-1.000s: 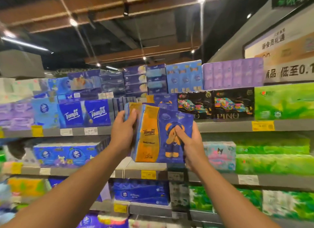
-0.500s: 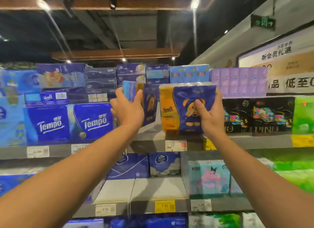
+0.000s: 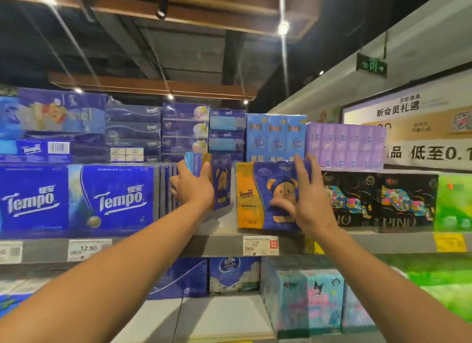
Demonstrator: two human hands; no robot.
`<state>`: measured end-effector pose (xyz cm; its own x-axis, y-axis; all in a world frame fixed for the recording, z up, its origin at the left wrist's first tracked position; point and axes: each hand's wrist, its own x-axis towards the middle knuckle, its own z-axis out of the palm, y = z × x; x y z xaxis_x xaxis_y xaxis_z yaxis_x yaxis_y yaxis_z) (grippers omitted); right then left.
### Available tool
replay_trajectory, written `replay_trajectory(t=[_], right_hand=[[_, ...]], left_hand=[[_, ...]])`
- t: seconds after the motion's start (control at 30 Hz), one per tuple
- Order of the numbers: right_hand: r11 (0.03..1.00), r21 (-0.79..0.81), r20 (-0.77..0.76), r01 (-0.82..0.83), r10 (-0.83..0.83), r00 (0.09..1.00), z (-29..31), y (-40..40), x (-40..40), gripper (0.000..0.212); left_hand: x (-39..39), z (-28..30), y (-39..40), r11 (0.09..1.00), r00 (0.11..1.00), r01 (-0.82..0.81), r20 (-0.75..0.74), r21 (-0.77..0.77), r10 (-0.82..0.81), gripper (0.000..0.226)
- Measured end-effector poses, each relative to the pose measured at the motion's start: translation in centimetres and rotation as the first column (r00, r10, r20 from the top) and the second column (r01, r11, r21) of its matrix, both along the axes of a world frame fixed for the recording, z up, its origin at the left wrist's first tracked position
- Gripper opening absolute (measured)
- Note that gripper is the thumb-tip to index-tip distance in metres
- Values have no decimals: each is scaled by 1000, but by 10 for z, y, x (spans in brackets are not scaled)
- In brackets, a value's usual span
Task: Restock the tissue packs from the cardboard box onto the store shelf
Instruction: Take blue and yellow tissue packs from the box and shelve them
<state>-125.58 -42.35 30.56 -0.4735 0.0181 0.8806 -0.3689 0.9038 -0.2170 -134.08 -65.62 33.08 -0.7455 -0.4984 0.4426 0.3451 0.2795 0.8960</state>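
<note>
Two blue-and-orange Tempo tissue packs with a bear print are at the upper grey shelf point(image 3: 219, 245). My left hand point(image 3: 192, 189) grips the left tissue pack point(image 3: 221, 186), which stands edge-on and tilted in the gap beside the blue Tempo boxes. My right hand point(image 3: 307, 202) holds the right tissue pack point(image 3: 258, 197), fingers over its top right corner and thumb on its front. That pack faces me and its bottom rests on the shelf. The cardboard box is out of view.
Large blue Tempo boxes point(image 3: 115, 197) fill the shelf to the left, black packs point(image 3: 378, 199) and green packs point(image 3: 454, 204) to the right. More packs are stacked above. A price tag point(image 3: 260, 245) hangs under the right pack. The lower shelf point(image 3: 224, 314) holds blue and teal packs.
Both hands have carried the packs up and inward to the upper shelf. The two packs have moved apart, and the right one now rests on the shelf board.
</note>
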Motion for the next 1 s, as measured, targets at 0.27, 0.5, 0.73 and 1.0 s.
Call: replay_trajectory(t=[0.27, 0.5, 0.73, 1.0], right_hand=[[946, 298, -105, 124, -97, 990, 15, 17, -17, 106], [911, 374, -101, 171, -144, 984, 19, 18, -22, 103], [882, 436, 14, 181, -207, 978, 19, 18, -20, 106], [792, 566, 93, 228, -336, 937, 51, -5, -15, 118]], left_hand=[[-46, -15, 0, 999, 995, 40, 87, 9, -41, 58], [-81, -20, -5, 995, 983, 103, 154, -6, -101, 58], [-115, -7, 4, 972, 944, 218, 234, 88, -233, 68], [-183, -13, 10, 884, 842, 445, 269, 143, -467, 65]])
